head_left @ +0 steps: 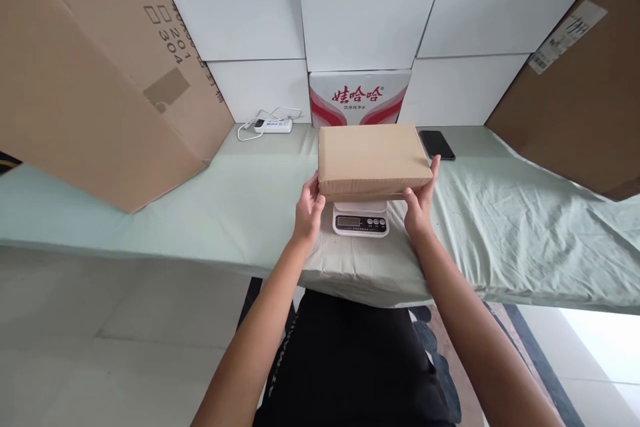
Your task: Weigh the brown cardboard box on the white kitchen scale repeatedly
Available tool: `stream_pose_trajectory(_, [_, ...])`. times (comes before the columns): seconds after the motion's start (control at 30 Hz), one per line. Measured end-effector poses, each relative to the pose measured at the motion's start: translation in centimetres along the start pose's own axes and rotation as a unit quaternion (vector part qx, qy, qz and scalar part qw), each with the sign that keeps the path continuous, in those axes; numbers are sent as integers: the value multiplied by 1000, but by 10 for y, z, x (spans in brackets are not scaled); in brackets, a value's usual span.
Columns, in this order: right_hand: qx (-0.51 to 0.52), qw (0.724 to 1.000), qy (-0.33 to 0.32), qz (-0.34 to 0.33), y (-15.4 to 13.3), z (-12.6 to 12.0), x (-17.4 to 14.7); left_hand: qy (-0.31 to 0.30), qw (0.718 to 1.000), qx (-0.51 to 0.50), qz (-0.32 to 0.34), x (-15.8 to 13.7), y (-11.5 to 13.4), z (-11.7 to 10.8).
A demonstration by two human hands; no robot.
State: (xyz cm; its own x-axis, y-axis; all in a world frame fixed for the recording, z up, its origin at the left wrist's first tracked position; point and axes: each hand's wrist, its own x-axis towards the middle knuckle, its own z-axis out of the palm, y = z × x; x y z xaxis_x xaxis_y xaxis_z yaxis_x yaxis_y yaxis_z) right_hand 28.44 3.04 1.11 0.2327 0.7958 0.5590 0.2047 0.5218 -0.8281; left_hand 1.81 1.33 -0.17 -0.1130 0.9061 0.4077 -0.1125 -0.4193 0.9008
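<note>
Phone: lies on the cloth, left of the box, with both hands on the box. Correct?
Wrong side: the head view shows the phone to the right of the box. The rest holds: it lies on the cloth, and the left hand and right hand are both on the box.

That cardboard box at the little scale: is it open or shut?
Shut, it seems: the cardboard box shows a flat top panel with no flap raised. What's inside is hidden.
</note>
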Motion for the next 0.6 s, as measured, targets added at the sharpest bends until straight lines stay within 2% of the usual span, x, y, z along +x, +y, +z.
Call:
stream_pose_trajectory(0.27, [-40,999,0,3,11,-3,-4,5,999,7,-54,0,4,0])
stream_pose_trajectory(0.6, [-41,999,8,-6,15,-1,-7,9,999,12,-51,0,-4,-2])
